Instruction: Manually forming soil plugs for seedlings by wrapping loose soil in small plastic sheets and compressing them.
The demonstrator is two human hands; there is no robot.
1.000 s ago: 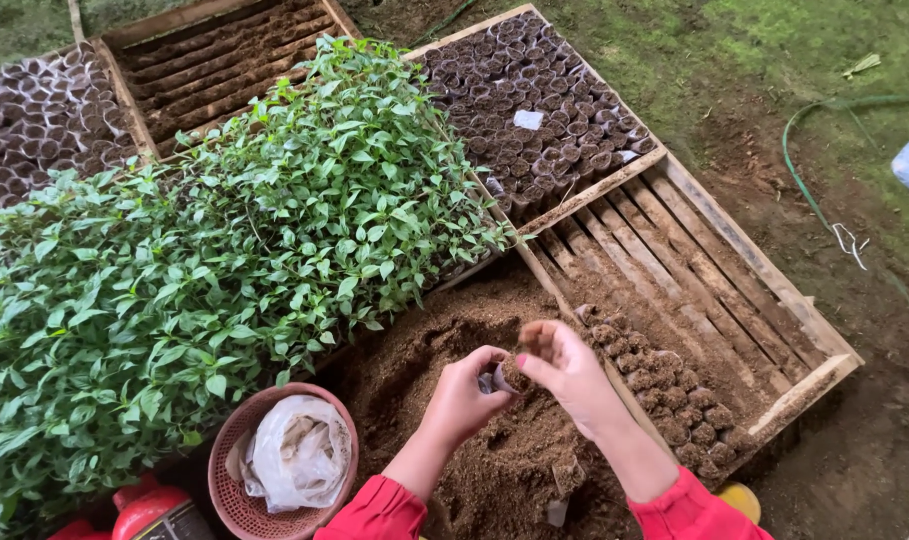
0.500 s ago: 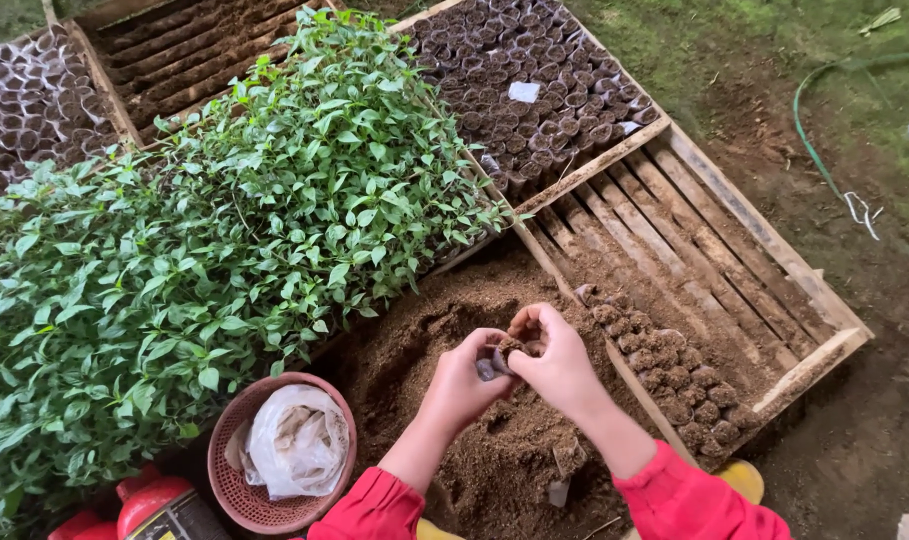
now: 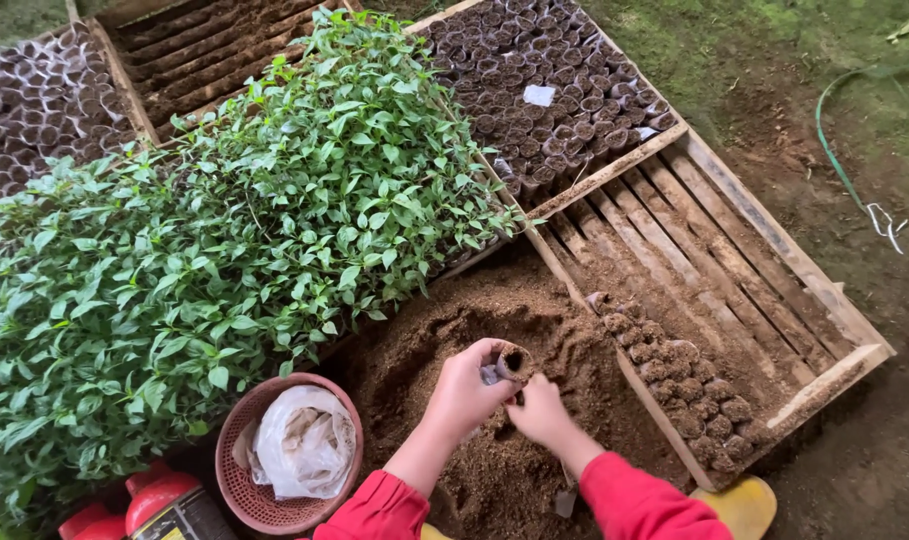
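While our left hand [image 3: 466, 392] wraps around a small seedling pot [image 3: 512, 361], we keep the pot tilted, its open mouth and long axis pointing up and to the right, toward the wooden slatted tray [image 3: 774, 250]. Our right hand [image 3: 540, 408] sits just below and beside the pot, fingers curled loosely over the soil heap [image 3: 444, 330]; whether it pinches any soil we cannot tell. Both hands hover right above the heap, the left one nearer the pot. Filled pots [image 3: 689, 385] stand in rows at the tray's near corner, to our right, with the tray's wooden edge between. Leafy seedlings [image 3: 224, 250] crowd the left, and a pink basket [image 3: 236, 440] holding a white plastic bag [image 3: 304, 440] lies beside our left arm.
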